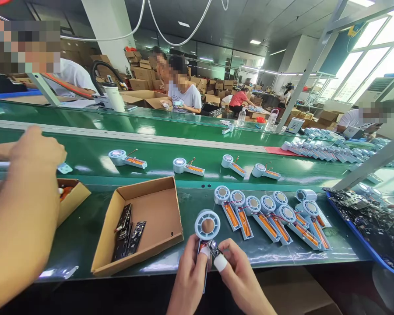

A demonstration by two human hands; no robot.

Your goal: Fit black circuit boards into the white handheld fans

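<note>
My left hand (190,269) grips a light-blue handheld fan (207,225) by its handle, with the round head pointing up and away from me. A small black circuit board (214,248) is pinched in my right hand (238,267), close against the fan just below its head. White coverings wrap a digit on each hand. Fingers hide most of the handle and its inside. To the right lie several similar fan housings (253,204), handles open, with orange parts and red wires showing.
Left of my hands sits a cardboard tray (147,236) holding a few circuit boards (136,238). A blue tray (364,247) piled with boards is at right. Several fans rest on the green conveyor (160,151). A co-worker's arm (22,205) reaches in from the left, above another cardboard box (74,199).
</note>
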